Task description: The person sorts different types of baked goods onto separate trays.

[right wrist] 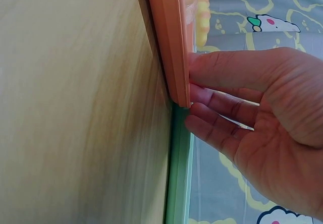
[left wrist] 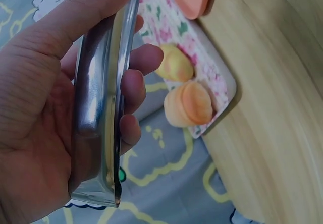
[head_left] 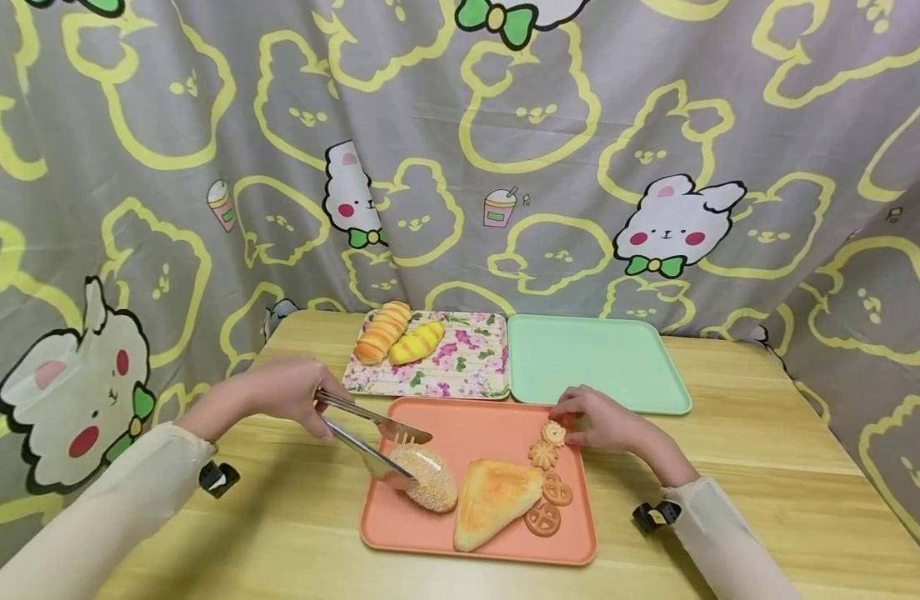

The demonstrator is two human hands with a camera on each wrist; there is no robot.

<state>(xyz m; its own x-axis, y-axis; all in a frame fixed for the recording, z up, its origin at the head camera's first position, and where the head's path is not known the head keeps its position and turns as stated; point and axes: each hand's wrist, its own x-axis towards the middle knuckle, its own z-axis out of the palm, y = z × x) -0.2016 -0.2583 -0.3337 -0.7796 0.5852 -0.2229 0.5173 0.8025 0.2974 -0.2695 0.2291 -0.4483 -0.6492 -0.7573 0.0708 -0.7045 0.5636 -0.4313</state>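
My left hand [head_left: 298, 393] grips a pair of metal tongs [left wrist: 96, 108] by the handles. Their jaws reach down around a sesame-topped bun [head_left: 430, 479] on the orange tray [head_left: 460, 417]; whether they touch it firmly is unclear. My right hand [head_left: 598, 421] is at the tray's far right corner, its fingers loosely bent beside a round cookie [head_left: 553, 433]. In the right wrist view the fingertips [right wrist: 194, 123] meet the tray's corner, and the rim hides the thumb tip. A flower-shaped cookie [head_left: 543, 455], two pretzel-shaped cookies [head_left: 557, 488] and a triangular bread [head_left: 493, 500] also lie on the orange tray.
Behind the orange tray stands a floral tray [head_left: 471, 358] holding a striped brown bread [head_left: 383, 332] and a yellow bread [head_left: 417, 342]. A light green tray [head_left: 595, 362] adjoins it on the right. A patterned curtain [head_left: 430, 125] hangs behind the wooden table [head_left: 730, 483].
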